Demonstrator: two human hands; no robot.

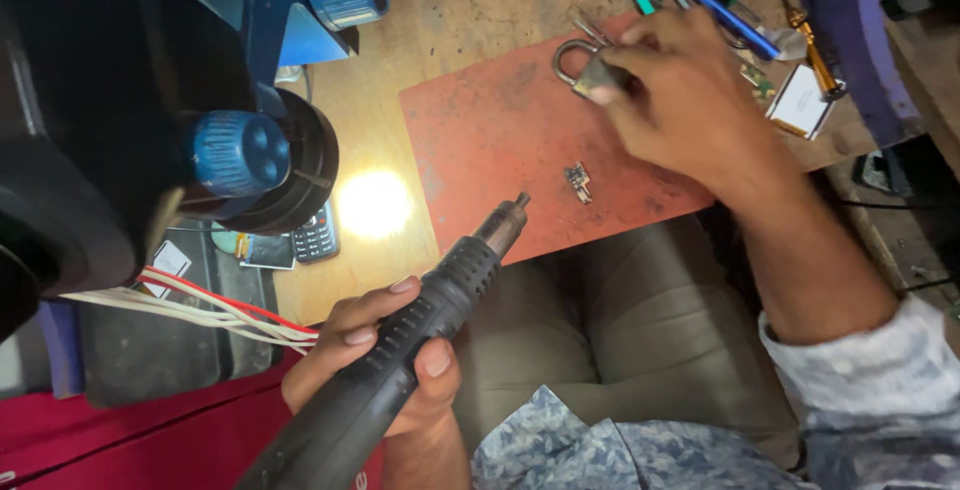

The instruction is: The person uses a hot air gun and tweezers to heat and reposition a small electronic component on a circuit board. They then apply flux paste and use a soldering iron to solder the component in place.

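One hot-air gun, one padlock, perhaps one small circuit board.

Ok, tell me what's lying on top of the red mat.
On the red mat lies a small circuit part. The right hand rests over its far corner, holding a padlock. The hot-air gun in the left hand points at it. Whatever lies beneath that hand is hidden.

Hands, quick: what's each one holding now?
Left hand: closed around the hot air gun.
Right hand: gripping a padlock.
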